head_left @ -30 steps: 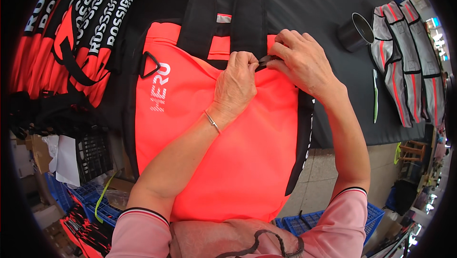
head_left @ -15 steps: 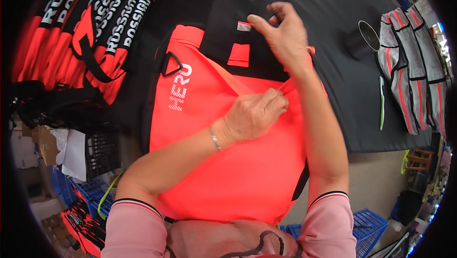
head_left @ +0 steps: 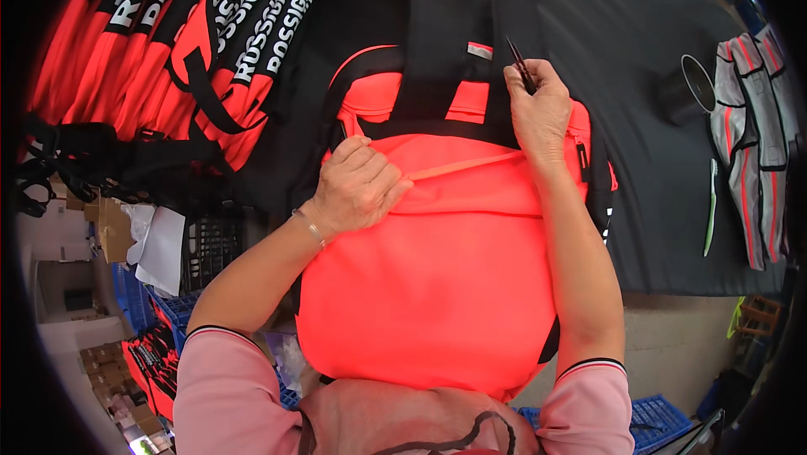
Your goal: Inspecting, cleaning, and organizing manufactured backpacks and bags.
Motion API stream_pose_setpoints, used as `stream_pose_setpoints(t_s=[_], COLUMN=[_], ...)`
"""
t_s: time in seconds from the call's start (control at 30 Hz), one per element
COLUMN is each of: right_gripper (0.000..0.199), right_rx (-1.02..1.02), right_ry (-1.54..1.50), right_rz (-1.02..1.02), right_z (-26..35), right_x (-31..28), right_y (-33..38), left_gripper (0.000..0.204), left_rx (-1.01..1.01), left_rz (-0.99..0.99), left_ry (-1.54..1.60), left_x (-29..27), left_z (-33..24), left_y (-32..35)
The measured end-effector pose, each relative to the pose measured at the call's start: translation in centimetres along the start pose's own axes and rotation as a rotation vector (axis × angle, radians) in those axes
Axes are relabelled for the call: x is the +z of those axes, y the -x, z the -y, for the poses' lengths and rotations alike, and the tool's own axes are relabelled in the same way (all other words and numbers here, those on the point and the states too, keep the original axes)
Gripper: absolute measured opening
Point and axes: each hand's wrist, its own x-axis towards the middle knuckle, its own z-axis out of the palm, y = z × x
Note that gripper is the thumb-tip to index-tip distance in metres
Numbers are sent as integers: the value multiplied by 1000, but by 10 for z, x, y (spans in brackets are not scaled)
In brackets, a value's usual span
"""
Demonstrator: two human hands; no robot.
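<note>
A bright orange backpack (head_left: 437,287) with black straps lies on a dark grey table (head_left: 647,152), its lower part hanging over the near edge toward me. My left hand (head_left: 357,190) grips a fold of the orange fabric near the bag's top left. My right hand (head_left: 538,106) rests on the bag's upper right by a black strap and pinches small dark snips (head_left: 519,64), their points aimed away from me. A taut orange edge runs between the two hands.
A stack of orange and black bags (head_left: 168,60) lies at the upper left. On the table's right are a black roll (head_left: 685,94), a green tool (head_left: 710,220) and grey panels (head_left: 761,144). Blue crates (head_left: 660,421) stand on the floor below.
The bag has turned and slid nearer to me. My left hand shifted left and gripped the fabric fold; my right hand went from the zip area up to the strap with the snips.
</note>
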Motion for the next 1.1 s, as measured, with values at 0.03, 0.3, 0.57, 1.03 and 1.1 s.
stream_pose_setpoints(t_s=[0.03, 0.3, 0.57, 1.03, 1.1], right_gripper=[14, 11, 11, 22, 28], right_rx=[-17, -56, -32, -115, -205], right_ry=[16, -12, 27, 159, 181], right_rz=[-10, 24, 50, 230, 247], right_z=[0, 1, -1, 8, 11], right_x=[1, -2, 2, -8, -10], right_y=[1, 8, 10, 16, 19], left_gripper=[20, 14, 13, 7, 5], left_rx=[-6, -489, -309, -359, -484], left_rz=[-9, -50, 142, 190, 141], left_ry=[-6, 299, 210, 244, 327], left_x=[5, 20, 46, 55, 54], left_z=[4, 31, 23, 25, 25], left_y=[0, -31, -62, -55, -48])
